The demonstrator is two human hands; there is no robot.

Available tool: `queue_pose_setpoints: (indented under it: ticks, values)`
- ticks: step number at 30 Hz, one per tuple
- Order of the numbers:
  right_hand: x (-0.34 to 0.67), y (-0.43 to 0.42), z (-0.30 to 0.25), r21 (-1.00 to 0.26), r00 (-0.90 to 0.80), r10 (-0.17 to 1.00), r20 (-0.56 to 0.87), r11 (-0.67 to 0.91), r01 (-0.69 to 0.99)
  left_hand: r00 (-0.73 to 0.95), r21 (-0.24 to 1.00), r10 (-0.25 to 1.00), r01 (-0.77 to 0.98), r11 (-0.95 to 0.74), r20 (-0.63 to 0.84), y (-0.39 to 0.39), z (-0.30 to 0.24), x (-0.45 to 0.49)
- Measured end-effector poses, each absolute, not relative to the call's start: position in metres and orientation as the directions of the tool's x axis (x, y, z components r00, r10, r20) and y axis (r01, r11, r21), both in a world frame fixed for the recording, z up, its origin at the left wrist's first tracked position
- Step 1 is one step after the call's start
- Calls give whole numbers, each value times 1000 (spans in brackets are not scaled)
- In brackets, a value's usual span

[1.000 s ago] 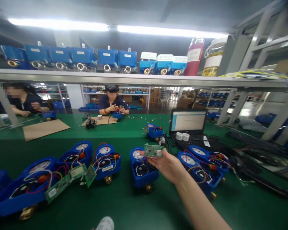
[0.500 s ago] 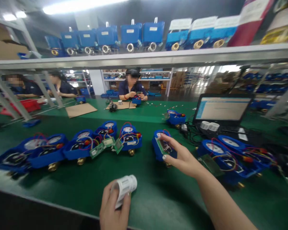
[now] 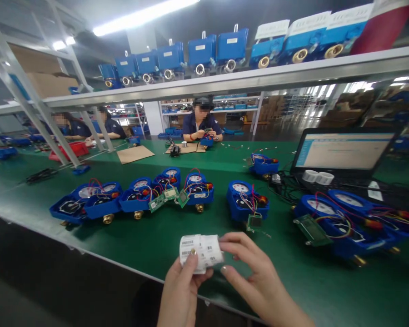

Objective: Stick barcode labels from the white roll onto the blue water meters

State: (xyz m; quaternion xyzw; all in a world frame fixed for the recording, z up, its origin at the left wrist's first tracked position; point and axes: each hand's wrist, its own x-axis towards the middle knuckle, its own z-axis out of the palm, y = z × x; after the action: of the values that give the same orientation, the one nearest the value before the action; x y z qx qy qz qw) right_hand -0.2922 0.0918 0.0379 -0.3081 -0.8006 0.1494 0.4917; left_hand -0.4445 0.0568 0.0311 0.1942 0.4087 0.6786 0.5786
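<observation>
R hand, at circuit board a moment ago, is now beside label roll, fingers & thumb apart; contact unclear. L hand clamps label roll nr front edge of surface, thumb hiding part. Circuit board now at nr end of blue meter. Beyond: open meters to L; laptop w/ white rolls to R.

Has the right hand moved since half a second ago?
Yes: from over the lone blue meter, the right hand has moved to that meter's near side, beside the white label roll.
</observation>
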Motion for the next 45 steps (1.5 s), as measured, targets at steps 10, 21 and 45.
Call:
queue_pose_setpoints:
  ticks: [10, 21, 45]
  values:
    - [-300, 75, 30, -805, -160, 829, 536, 559, 197, -197, 929, 979, -368, -22, -54, 41, 29, -439]
    - [-290, 61, 34, -810, -225, 827, 515, 556, 188, -212, 922, 971, -388, 17, -107, 33, 38, -439]
    - [-291, 52, 39, -742, -215, 813, 542, 582, 333, -221, 947, 972, -321, -2, -73, 28, 32, -440]
